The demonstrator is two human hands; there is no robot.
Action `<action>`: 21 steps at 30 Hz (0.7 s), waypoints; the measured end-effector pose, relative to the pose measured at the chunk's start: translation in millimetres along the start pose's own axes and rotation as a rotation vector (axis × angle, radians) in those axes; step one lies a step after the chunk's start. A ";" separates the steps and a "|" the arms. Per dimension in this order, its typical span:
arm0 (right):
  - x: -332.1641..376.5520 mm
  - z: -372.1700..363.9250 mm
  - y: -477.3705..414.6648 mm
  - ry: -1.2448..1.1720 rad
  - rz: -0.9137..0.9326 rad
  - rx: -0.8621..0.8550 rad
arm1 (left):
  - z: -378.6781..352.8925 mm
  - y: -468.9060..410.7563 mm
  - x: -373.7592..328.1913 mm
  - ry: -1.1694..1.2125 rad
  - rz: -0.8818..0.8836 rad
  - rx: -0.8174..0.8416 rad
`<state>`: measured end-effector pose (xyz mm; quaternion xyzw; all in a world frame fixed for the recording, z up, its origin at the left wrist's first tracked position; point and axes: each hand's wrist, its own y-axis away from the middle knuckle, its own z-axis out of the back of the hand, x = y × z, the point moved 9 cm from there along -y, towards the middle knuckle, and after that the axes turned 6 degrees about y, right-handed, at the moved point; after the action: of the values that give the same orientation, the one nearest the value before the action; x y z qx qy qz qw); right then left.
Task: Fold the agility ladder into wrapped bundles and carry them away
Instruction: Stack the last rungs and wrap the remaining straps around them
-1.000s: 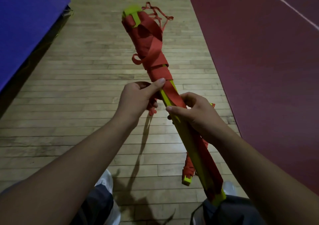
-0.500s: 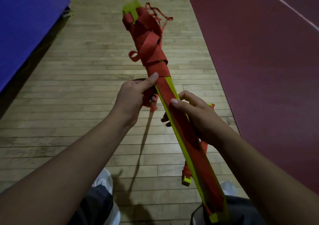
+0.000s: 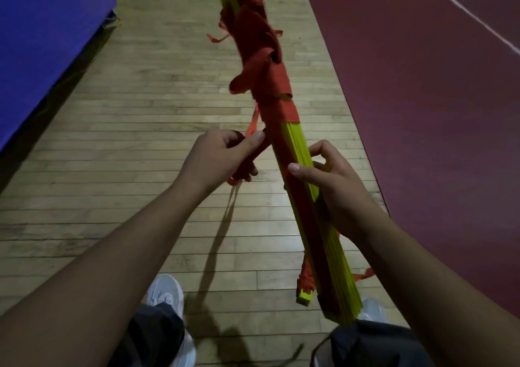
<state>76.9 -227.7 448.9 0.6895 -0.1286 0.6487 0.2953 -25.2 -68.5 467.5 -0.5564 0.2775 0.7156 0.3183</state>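
The agility ladder bundle (image 3: 301,153) is a long stack of yellow-green rungs held slanting away from me over the floor. Red strap (image 3: 261,57) is wound around its far half, with loose loops sticking out. My right hand (image 3: 334,186) grips the stack near its middle, thumb on top. My left hand (image 3: 222,155) holds the loose red strap just left of the bundle, thumb pressed against the strap. A short strap end with a yellow clip (image 3: 305,296) dangles near the bundle's near end.
I stand on a wooden gym floor (image 3: 140,119); my white shoes (image 3: 166,296) show below. A dark red court area (image 3: 422,85) with white lines lies to the right. A blue mat (image 3: 42,43) runs along the left edge.
The bundle has turned in my right hand, so the yellow rung edges now face up. My left hand has pulled the strap down and leftward beside the bundle.
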 end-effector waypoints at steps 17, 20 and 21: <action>-0.2 -15.6 -7.8 0.644 0.129 -0.036 | -16.7 17.4 9.8 0.157 0.026 -0.227; -4.3 -14.7 -7.9 0.689 0.089 -0.041 | -19.2 16.8 14.1 0.245 0.065 -0.225; -4.9 -14.4 -7.1 0.696 0.081 -0.048 | -20.5 16.4 16.7 0.275 0.080 -0.217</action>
<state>68.4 -214.8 442.1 0.4142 -0.0627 0.8529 0.3115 -27.9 -92.0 447.4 -0.6687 0.2614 0.6706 0.1864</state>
